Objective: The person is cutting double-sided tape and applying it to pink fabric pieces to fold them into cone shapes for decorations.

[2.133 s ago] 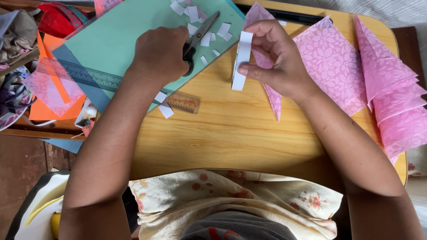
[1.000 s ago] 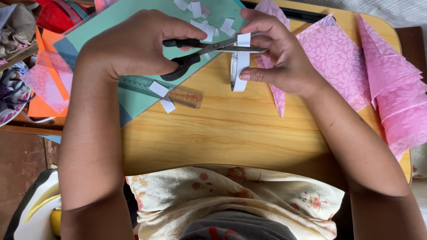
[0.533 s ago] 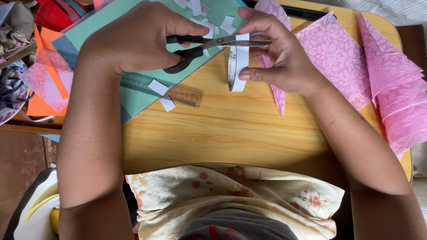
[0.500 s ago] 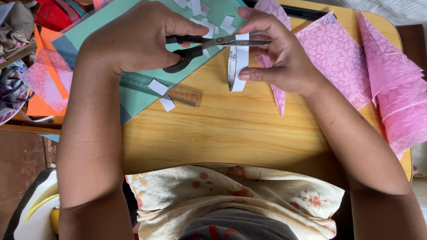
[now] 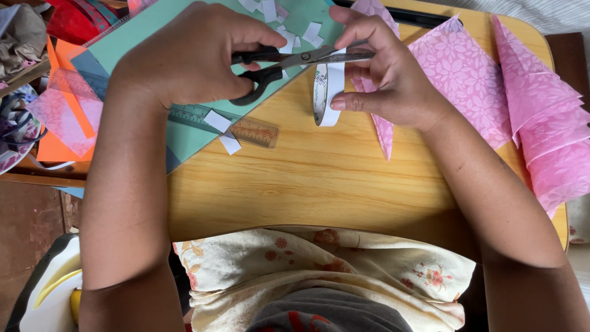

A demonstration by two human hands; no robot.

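White paper strip [image 5: 329, 92] is pinched in my right hand [image 5: 393, 80] between thumb and fingers and hangs in a loop, so its top edge meets the blades. My left hand [image 5: 190, 58] is closed through the handles of the black scissors [image 5: 289, 61], just beside the strip. Around them lie small white cut pieces [image 5: 222, 130], a ruler [image 5: 246, 126], green card [image 5: 184, 141] and pink patterned paper [image 5: 467, 80] on the wooden table [image 5: 319, 178].
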